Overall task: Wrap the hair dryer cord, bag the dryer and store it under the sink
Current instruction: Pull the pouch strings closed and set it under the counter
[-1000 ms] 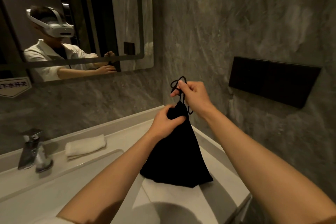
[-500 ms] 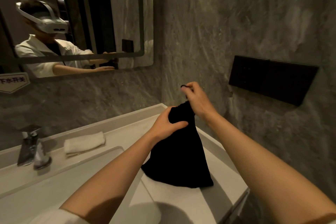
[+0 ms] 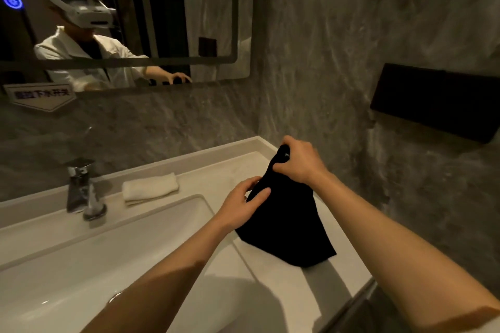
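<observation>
A black drawstring bag [image 3: 286, 227] stands on the white counter [image 3: 305, 295] to the right of the basin, bulging below and gathered at the top. My right hand [image 3: 300, 162] is closed around the bag's neck at the top. My left hand [image 3: 240, 205] grips the bag's left side just below, thumb across the cloth. The hair dryer and its cord are hidden; the drawstring is hidden inside my right fist.
The white basin [image 3: 113, 259] lies to the left with a chrome tap [image 3: 81, 189] behind it. A folded white towel [image 3: 150, 188] rests on the back ledge. A black wall panel [image 3: 435, 101] sticks out on the right; a mirror [image 3: 121, 16] hangs above the counter.
My right hand has come down from holding the drawstring loop up high to gripping the bag's neck. My left hand has slid lower on the bag's side. The view has tilted down.
</observation>
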